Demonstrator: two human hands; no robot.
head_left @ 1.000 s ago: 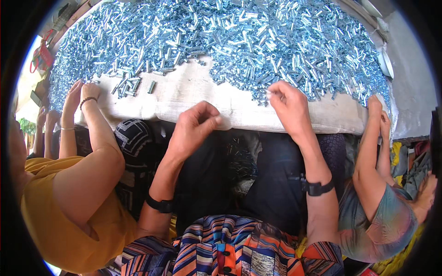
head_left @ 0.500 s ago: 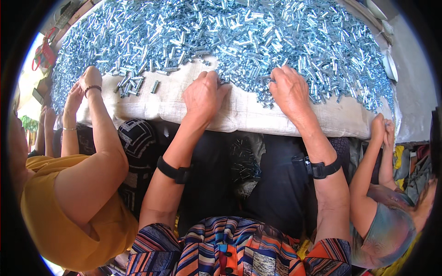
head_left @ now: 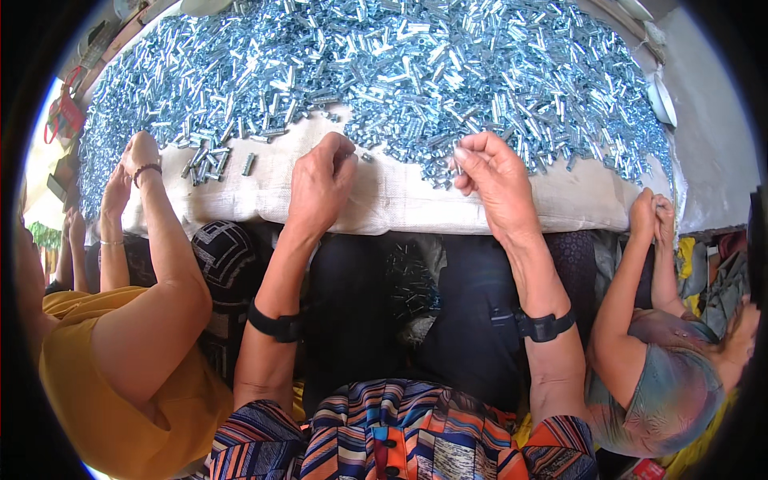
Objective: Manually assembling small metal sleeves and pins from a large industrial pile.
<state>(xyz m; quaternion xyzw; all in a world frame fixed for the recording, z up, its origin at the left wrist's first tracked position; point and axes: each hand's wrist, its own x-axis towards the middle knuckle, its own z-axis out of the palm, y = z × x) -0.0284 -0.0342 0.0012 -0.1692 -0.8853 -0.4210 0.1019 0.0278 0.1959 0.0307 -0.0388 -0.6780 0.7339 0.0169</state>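
A broad heap of small, shiny metal sleeves (head_left: 384, 72) covers most of the pale cloth-covered work surface (head_left: 264, 200). My left hand (head_left: 322, 182) is over the cloth at the heap's near edge, fingers curled in and thumb pressed against them; whatever they may hold is hidden. To its right, my right hand (head_left: 498, 182) pinches one metal sleeve (head_left: 460, 170) between thumb and fingers, just above the near fringe of the heap. A few loose sleeves lie apart on the cloth, left of my left hand.
At my left a person in a mustard top (head_left: 120, 360) has both hands at the heap. On my right, another person in a patterned top (head_left: 668, 384) holds their hands together by the surface's edge. More sleeves (head_left: 412, 280) lie low between my knees. A white bowl (head_left: 661, 102) stands at the right rim.
The whole view has shifted slightly. My right hand has turned and come up from the heap, with its thumb and a sleeve now showing. My left hand has drawn a little left, still curled.
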